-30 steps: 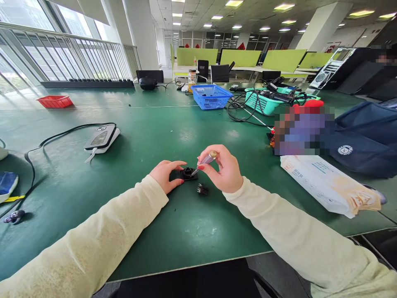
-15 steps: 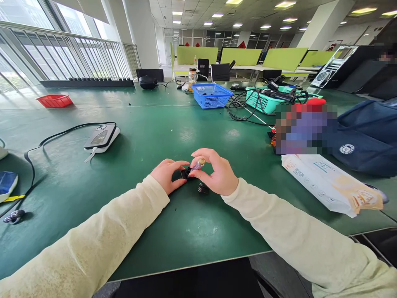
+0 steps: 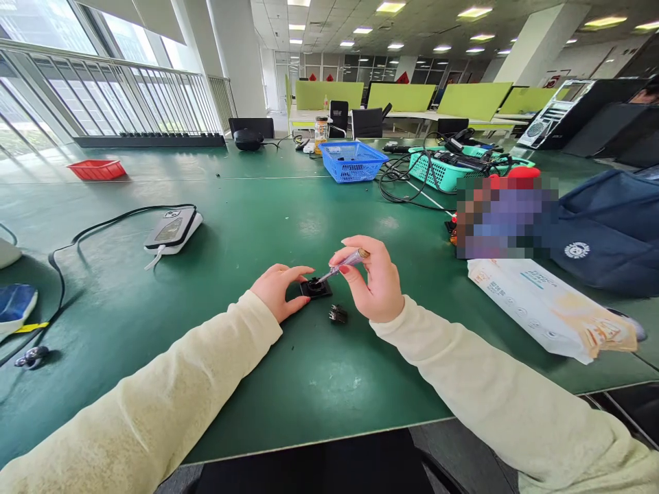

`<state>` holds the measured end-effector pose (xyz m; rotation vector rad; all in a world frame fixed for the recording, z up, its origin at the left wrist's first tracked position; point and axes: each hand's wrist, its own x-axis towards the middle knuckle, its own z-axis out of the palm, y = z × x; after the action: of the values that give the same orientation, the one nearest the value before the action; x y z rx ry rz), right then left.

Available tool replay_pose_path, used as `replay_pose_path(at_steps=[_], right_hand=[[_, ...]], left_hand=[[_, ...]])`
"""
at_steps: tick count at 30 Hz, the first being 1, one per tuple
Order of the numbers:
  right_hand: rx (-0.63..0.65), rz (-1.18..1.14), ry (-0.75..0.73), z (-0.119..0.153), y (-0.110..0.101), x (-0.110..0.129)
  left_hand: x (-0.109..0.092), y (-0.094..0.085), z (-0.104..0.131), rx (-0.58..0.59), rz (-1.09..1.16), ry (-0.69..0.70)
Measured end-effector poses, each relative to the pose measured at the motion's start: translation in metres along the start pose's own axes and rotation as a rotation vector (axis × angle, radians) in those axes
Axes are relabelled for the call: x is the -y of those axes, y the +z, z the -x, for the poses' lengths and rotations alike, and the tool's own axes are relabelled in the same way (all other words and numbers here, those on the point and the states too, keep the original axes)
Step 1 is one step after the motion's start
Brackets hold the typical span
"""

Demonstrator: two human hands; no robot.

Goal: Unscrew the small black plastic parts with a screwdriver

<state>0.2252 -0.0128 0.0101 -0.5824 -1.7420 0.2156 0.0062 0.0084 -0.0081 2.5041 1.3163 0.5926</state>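
A small black part (image 3: 316, 288) lies on the green table near the centre, and my left hand (image 3: 281, 291) holds its left edge between thumb and fingers. My right hand (image 3: 374, 278) is closed on a screwdriver (image 3: 352, 259) with a clear handle. The screwdriver slants down to the left, its tip at the top of the black part. Just below and to the right, a second small black piece (image 3: 338, 314) rests on the table, touched by neither hand.
Farther back stand a blue basket (image 3: 354, 171), a teal basket (image 3: 437, 175) full of cables and a red tray (image 3: 97, 170). A phone (image 3: 171, 228) lies at left. On the right are a white packet (image 3: 546, 302) and a dark blue bag (image 3: 612, 219).
My right hand has moved right and slightly up, and the screwdriver leans over more, showing its shaft. More of the black part is visible. My left hand stays in place.
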Motion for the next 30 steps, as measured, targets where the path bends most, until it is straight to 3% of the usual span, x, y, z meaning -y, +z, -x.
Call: replay_pose_path(at_steps=[5,11,13,15,17,19,22,25,27,30], right_hand=[[0.117,0.061,0.088,-0.001,0.003,-0.006],[0.120,0.073,0.108,-0.001,0.005,-0.005],[0.052,0.095,0.063,-0.002,0.002,-0.004],[-0.119,0.132,-0.031,-0.004,-0.001,-0.004],[-0.297,0.161,-0.134,-0.007,-0.006,-0.004],[-0.365,0.178,-0.187,-0.010,-0.009,-0.005],[-0.332,0.219,-0.148,-0.011,-0.010,-0.010],[-0.282,0.227,-0.081,-0.011,-0.009,-0.014],[-0.264,0.219,-0.062,-0.010,-0.008,-0.015],[-0.258,0.203,-0.066,-0.010,-0.008,-0.014]], left_hand=[[0.001,0.002,0.001,-0.096,-0.011,0.031],[-0.011,-0.008,0.003,-0.154,-0.047,0.091],[-0.014,-0.012,0.003,-0.160,-0.064,0.095],[-0.015,-0.016,0.003,-0.178,-0.079,0.065],[-0.014,-0.020,0.003,-0.216,-0.096,-0.010],[-0.012,-0.024,0.003,-0.241,-0.132,-0.116],[-0.010,-0.029,0.004,-0.186,-0.245,-0.251],[-0.009,-0.030,0.007,-0.055,-0.341,-0.308],[-0.010,-0.028,0.010,0.003,-0.352,-0.310],[-0.014,-0.021,0.013,-0.069,-0.303,-0.195]])
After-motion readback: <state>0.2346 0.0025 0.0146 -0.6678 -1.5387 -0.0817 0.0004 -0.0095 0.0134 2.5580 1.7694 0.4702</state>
